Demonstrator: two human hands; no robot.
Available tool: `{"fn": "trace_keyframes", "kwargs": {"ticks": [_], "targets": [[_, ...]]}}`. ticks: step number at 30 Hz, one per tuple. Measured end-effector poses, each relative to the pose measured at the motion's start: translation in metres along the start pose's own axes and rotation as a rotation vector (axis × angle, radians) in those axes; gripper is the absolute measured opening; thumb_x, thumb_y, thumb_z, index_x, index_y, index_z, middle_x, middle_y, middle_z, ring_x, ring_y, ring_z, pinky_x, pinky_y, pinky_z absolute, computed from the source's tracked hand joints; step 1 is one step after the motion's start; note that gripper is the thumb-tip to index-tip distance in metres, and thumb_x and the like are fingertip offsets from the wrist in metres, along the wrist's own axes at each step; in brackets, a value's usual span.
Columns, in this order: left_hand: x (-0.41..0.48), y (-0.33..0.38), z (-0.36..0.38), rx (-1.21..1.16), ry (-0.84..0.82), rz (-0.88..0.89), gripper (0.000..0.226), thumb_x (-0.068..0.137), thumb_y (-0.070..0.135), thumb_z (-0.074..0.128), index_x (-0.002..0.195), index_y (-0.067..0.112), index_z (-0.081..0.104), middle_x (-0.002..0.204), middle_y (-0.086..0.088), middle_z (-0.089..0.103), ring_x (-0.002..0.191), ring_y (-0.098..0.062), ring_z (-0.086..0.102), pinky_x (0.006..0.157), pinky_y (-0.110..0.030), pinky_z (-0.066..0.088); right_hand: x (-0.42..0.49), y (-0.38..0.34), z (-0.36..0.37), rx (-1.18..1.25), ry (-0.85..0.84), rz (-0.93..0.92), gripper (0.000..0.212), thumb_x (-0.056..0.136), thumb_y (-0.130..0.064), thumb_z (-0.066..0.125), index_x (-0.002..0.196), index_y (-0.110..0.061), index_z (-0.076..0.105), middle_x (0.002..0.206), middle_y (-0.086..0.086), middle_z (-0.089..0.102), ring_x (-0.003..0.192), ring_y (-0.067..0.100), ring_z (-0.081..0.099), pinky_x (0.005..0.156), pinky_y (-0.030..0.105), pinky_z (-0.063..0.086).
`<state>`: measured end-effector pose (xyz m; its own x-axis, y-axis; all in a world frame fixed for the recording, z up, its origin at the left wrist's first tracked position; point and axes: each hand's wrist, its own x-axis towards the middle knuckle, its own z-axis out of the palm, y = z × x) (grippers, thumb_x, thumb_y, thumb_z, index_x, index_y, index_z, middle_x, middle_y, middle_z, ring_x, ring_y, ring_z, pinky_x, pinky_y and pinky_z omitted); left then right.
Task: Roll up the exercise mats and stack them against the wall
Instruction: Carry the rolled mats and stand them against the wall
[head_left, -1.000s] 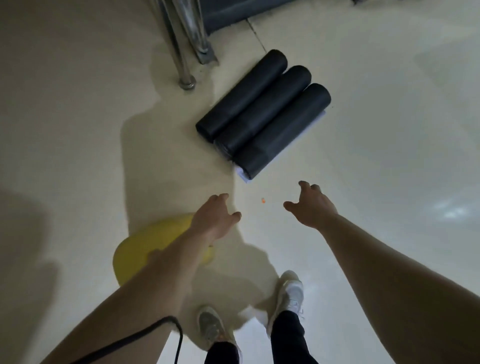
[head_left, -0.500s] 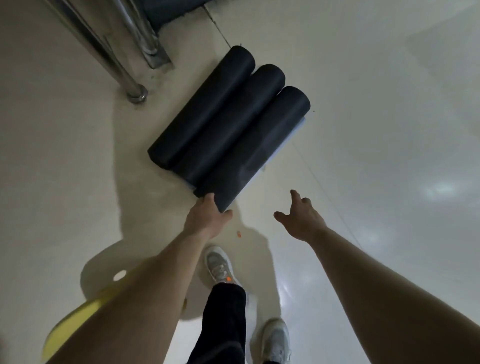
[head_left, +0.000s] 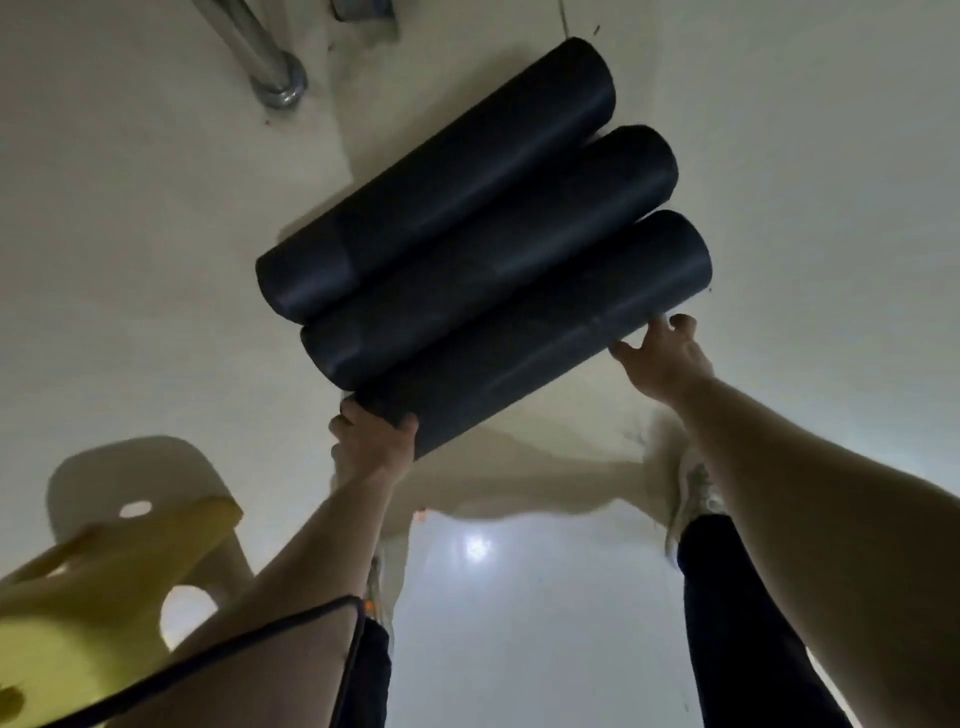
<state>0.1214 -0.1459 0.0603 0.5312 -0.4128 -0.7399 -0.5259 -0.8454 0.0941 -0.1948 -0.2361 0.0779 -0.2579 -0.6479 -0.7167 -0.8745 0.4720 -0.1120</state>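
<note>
Three rolled black exercise mats lie side by side on the pale floor, slanting from lower left to upper right. The nearest mat (head_left: 530, 332) is the one my hands touch. My left hand (head_left: 374, 441) grips its near end, thumb and fingers wrapped around the roll. My right hand (head_left: 662, 358) rests against its far side near the other end, fingers spread on the roll. The middle mat (head_left: 488, 254) and the far mat (head_left: 436, 176) lie pressed against it, untouched.
A yellow plastic stool (head_left: 98, 597) stands at the lower left beside my left arm. A shiny metal leg with a round foot (head_left: 278, 85) stands on the floor above the mats. My feet (head_left: 696, 488) are close under the mats.
I have stepped in and bent lower over the mats. My left hand has closed around the nearest mat's near end, and my right hand has reached its far side.
</note>
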Motion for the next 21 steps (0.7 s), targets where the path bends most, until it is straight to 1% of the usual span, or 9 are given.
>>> {"fn": "trace_keyframes", "kwargs": {"ticks": [3, 5, 6, 9, 11, 13, 16, 18, 21], "targets": [[0.025, 0.005, 0.030, -0.201, 0.114, -0.217, 0.090, 0.092, 0.053, 0.063, 0.155, 0.009, 0.017, 0.149, -0.025, 0.035, 0.132, -0.052, 0.042, 0.109, -0.055, 0.037, 0.072, 0.012, -0.010, -0.115, -0.015, -0.075, 0.073, 0.104, -0.052, 0.029, 0.163, -0.011, 0.012, 0.162, 0.026, 0.016, 0.145, 0.049, 0.027, 0.116, 0.058, 0.033], [0.043, 0.009, 0.054, -0.328, 0.216, -0.333, 0.093, 0.093, 0.056, 0.061, 0.156, 0.007, 0.013, 0.152, -0.026, 0.033, 0.136, -0.051, 0.038, 0.112, -0.053, 0.034, 0.114, 0.021, -0.018, -0.080, 0.069, -0.035, 0.080, 0.105, -0.053, 0.039, 0.163, -0.009, 0.006, 0.164, 0.027, 0.010, 0.147, 0.049, 0.022, 0.117, 0.057, 0.031], [0.049, 0.010, 0.064, -0.360, 0.265, -0.375, 0.091, 0.094, 0.057, 0.059, 0.155, 0.005, 0.016, 0.152, -0.026, 0.033, 0.137, -0.050, 0.037, 0.112, -0.052, 0.033, 0.134, 0.025, -0.019, -0.050, 0.120, -0.028, 0.084, 0.104, -0.053, 0.044, 0.163, -0.007, 0.006, 0.164, 0.027, 0.011, 0.146, 0.049, 0.024, 0.115, 0.056, 0.031], [0.063, 0.002, 0.091, -0.447, 0.400, -0.469, 0.092, 0.090, 0.061, 0.061, 0.152, 0.003, 0.025, 0.151, -0.023, 0.037, 0.136, -0.045, 0.040, 0.111, -0.052, 0.035, 0.181, 0.039, -0.016, 0.073, 0.187, -0.015, 0.090, 0.102, -0.053, 0.050, 0.162, -0.003, 0.006, 0.160, 0.028, 0.022, 0.141, 0.052, 0.031, 0.114, 0.056, 0.031], [0.067, -0.006, 0.103, -0.591, 0.444, -0.531, 0.102, 0.078, 0.071, 0.067, 0.149, 0.006, 0.033, 0.147, -0.020, 0.045, 0.134, -0.043, 0.046, 0.111, -0.053, 0.039, 0.195, 0.043, -0.011, 0.138, 0.204, 0.004, 0.093, 0.098, -0.055, 0.053, 0.162, -0.004, 0.008, 0.157, 0.027, 0.028, 0.139, 0.051, 0.035, 0.114, 0.056, 0.033], [0.066, -0.011, 0.112, -0.707, 0.484, -0.553, 0.107, 0.063, 0.082, 0.067, 0.138, 0.009, 0.044, 0.138, -0.014, 0.056, 0.126, -0.039, 0.055, 0.107, -0.052, 0.045, 0.199, 0.045, -0.005, 0.173, 0.248, 0.019, 0.095, 0.095, -0.057, 0.054, 0.162, -0.007, 0.009, 0.157, 0.025, 0.029, 0.138, 0.048, 0.036, 0.113, 0.054, 0.034], [0.061, -0.014, 0.116, -0.746, 0.531, -0.503, 0.109, 0.052, 0.085, 0.070, 0.131, 0.014, 0.049, 0.131, -0.007, 0.060, 0.120, -0.032, 0.060, 0.104, -0.048, 0.048, 0.192, 0.041, -0.005, 0.197, 0.298, 0.017, 0.102, 0.090, -0.062, 0.058, 0.164, -0.013, 0.008, 0.155, 0.023, 0.032, 0.137, 0.045, 0.038, 0.111, 0.053, 0.035], [0.060, -0.012, 0.115, -0.706, 0.524, -0.471, 0.114, 0.050, 0.085, 0.073, 0.136, 0.014, 0.046, 0.135, -0.008, 0.056, 0.124, -0.033, 0.056, 0.107, -0.049, 0.046, 0.187, 0.044, -0.007, 0.156, 0.298, -0.034, 0.113, 0.084, -0.069, 0.064, 0.164, -0.016, 0.006, 0.152, 0.023, 0.034, 0.136, 0.046, 0.040, 0.110, 0.054, 0.037], [0.059, -0.012, 0.124, -0.596, 0.482, -0.451, 0.121, 0.060, 0.072, 0.082, 0.148, 0.009, 0.029, 0.147, -0.014, 0.040, 0.137, -0.039, 0.041, 0.114, -0.052, 0.035, 0.179, 0.059, -0.009, -0.029, 0.199, -0.140, 0.136, 0.067, -0.078, 0.076, 0.163, -0.023, -0.002, 0.148, 0.029, 0.033, 0.131, 0.052, 0.043, 0.108, 0.059, 0.040]]}}
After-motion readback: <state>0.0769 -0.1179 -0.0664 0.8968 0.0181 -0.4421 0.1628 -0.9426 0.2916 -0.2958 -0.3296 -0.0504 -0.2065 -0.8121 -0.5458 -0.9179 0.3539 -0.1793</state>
